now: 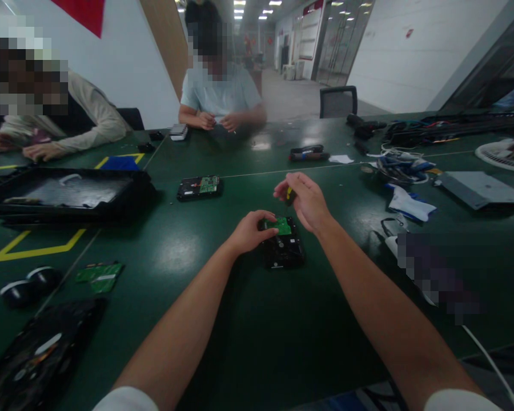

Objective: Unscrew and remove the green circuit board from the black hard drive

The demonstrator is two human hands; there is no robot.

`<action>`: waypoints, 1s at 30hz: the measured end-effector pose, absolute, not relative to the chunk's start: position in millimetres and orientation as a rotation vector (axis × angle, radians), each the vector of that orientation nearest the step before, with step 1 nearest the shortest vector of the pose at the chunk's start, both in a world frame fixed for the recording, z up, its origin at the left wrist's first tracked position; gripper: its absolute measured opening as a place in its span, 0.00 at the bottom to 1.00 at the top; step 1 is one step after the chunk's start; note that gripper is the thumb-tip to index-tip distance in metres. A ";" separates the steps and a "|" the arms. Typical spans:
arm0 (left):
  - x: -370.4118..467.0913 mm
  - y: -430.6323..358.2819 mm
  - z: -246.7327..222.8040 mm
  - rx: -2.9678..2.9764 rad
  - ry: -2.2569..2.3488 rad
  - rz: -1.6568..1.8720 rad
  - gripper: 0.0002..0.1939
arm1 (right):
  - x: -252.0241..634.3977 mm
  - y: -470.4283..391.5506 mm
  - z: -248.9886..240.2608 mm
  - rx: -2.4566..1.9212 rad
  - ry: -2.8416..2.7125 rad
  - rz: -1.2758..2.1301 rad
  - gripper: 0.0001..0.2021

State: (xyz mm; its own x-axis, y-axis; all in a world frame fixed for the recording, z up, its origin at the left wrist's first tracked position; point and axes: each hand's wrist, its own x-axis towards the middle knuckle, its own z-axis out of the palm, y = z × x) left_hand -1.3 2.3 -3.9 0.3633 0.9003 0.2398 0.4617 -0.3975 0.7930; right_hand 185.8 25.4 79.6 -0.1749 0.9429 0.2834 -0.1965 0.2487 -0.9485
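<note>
A black hard drive (285,254) with a green circuit board (284,226) on its upper face lies flat on the dark green table in front of me. My left hand (253,231) grips the drive's left side, its thumb and fingers reaching over the board. Just above the drive's far right corner, my right hand (307,201) is closed around a small tool with a yellow-and-black handle (289,195), which looks like a screwdriver. Its tip is hidden or too blurred to make out. Farther back on the left lies another hard drive (199,187) with its board showing.
Black trays (68,191) are stacked at left. Nearer are a loose green circuit board (100,277) and a large black casing (43,354). Gloves (409,202), a grey metal box (484,189) and cables stand right. Two people sit across the table (171,319).
</note>
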 end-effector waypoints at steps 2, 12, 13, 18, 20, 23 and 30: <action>-1.6 2.6 -4.4 2.009 1.169 0.908 0.14 | 185.8 24.2 81.4 -0.755 -1.353 1.216 0.22; -2.2 3.6 -6.6 2.008 1.199 0.889 0.16 | 189.2 28.7 81.2 -0.809 -1.349 1.192 0.23; -2.2 3.5 -6.7 2.007 1.200 0.892 0.16 | 189.3 28.6 80.8 -0.798 -1.338 1.192 0.20; -2.0 3.3 -7.3 1.999 1.204 0.899 0.16 | 187.2 25.1 79.2 -0.721 -1.237 1.275 0.18; -1.9 3.5 -7.2 2.007 1.200 0.896 0.16 | 186.0 24.2 79.5 -0.689 -1.212 1.327 0.20; -1.8 3.8 -6.9 2.017 1.193 0.895 0.15 | 185.5 25.0 80.4 -0.684 -1.216 1.336 0.22; -2.2 4.5 -8.7 2.017 1.176 0.913 0.15 | 187.5 29.0 79.7 -0.653 -1.186 1.356 0.22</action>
State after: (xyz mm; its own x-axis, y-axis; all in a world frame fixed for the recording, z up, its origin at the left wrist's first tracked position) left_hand -2.2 4.5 -8.7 0.3634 0.8971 0.2513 0.4655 -0.4085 0.7852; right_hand 187.5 29.0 79.7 -0.1831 0.9481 0.2600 -0.3834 0.1747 -0.9069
